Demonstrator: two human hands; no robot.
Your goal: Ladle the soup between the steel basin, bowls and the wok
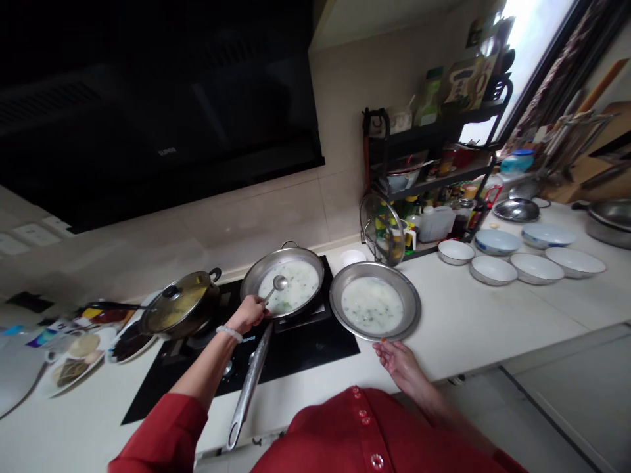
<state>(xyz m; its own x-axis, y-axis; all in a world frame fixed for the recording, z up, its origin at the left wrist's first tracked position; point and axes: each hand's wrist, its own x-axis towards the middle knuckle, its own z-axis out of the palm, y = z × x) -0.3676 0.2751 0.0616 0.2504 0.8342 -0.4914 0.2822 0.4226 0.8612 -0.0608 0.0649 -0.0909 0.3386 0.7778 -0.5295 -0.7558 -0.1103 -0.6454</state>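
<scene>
My left hand [252, 311] is closed around the handle of a small metal spoon [280, 283]. Its round bowl hovers over a pan [254, 269] of milky white soup [297, 284] with green bits. Beside the pan, a wide metal basin [414, 299] holds similar pale soup with green flecks. My right hand [397, 361] is at the basin's near rim, palm partly turned up, with its fingertips pinched on the edge. A small orange-red spot shows at those fingertips, too small to make out.
The pan's long handle [249, 387] juts over the front of the black stove [315, 348]. A lidded pot [180, 305] stands left, near plates of food. Several bowls [493, 270] sit right, before a loaded rack [438, 184]. A glass lid [382, 230] leans behind the basin.
</scene>
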